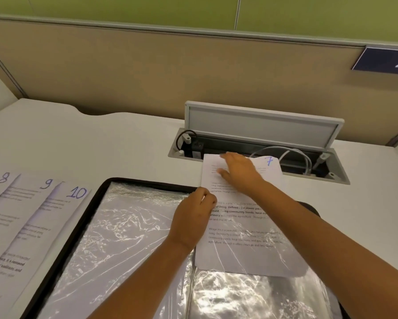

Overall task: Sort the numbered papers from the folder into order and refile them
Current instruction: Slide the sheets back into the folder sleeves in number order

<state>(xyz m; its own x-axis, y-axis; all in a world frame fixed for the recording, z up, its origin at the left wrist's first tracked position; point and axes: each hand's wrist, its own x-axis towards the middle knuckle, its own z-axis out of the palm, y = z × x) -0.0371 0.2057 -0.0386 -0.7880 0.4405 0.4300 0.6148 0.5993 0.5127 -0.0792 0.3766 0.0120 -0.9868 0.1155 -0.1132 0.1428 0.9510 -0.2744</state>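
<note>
Paper 7 (241, 217) | left hand (191, 219) pinches sleeve (251, 256) | right hand (239, 171) flat | white desk (101, 143)

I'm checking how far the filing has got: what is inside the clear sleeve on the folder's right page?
The lower part of sheet 7 lies inside the clear sleeve; its top sticks out under the right hand. The left hand pinches the sleeve's edge. Anything beneath the sheet is hidden.
</note>
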